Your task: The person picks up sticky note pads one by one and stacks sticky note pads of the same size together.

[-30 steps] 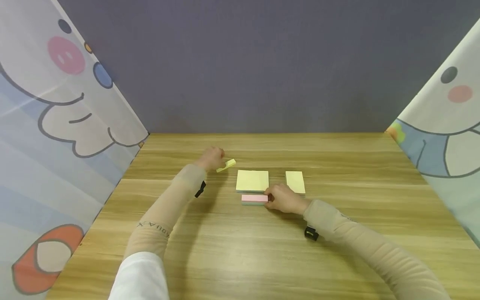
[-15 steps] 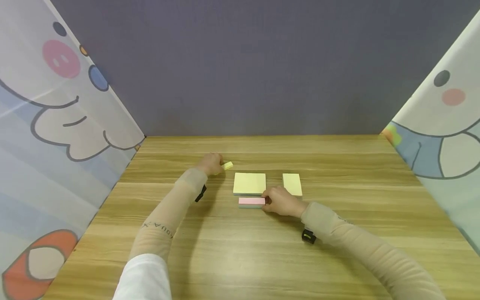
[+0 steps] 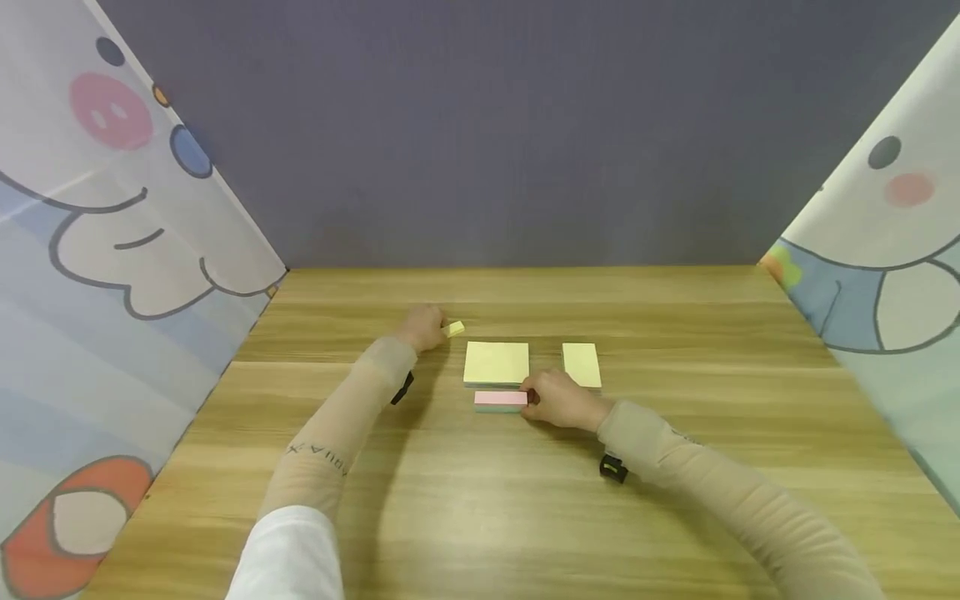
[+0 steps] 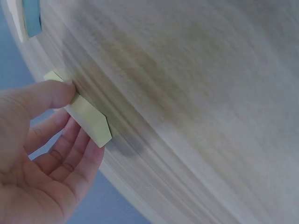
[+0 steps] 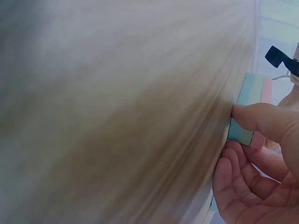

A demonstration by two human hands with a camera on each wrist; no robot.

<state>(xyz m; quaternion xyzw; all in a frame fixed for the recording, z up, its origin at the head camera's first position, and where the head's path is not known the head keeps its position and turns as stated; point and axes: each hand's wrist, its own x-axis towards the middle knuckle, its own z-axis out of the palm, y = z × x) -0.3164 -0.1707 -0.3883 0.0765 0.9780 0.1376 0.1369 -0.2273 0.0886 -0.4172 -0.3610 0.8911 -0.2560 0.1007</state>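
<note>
My left hand [image 3: 423, 327], at the back left of the group of pads, pinches a narrow yellow sticky note pad [image 4: 91, 119] between thumb and fingers. The strip looks slightly bent, and the thumb covers part of its middle. My right hand [image 3: 558, 398] grips the right end of a small stack of sticky note pads [image 3: 501, 402], pink on top. In the right wrist view the pink, green and blue layers [image 5: 252, 93] show, with the thumb across them. Right behind this stack lies a wide pad stack [image 3: 497, 362] with a yellow top.
A smaller yellow-topped pad [image 3: 582, 363] lies just behind the right hand. Everything rests on a wood-grain table [image 3: 480, 508]. A grey panel [image 3: 480, 133] rises at the table's back edge, and printed cloth [image 3: 187, 250] hangs along both sides.
The left fingers have closed further over the yellow strip, so only its right end shows in the head view. The right hand keeps its grip on the pink-topped stack; the head view shifts slightly.
</note>
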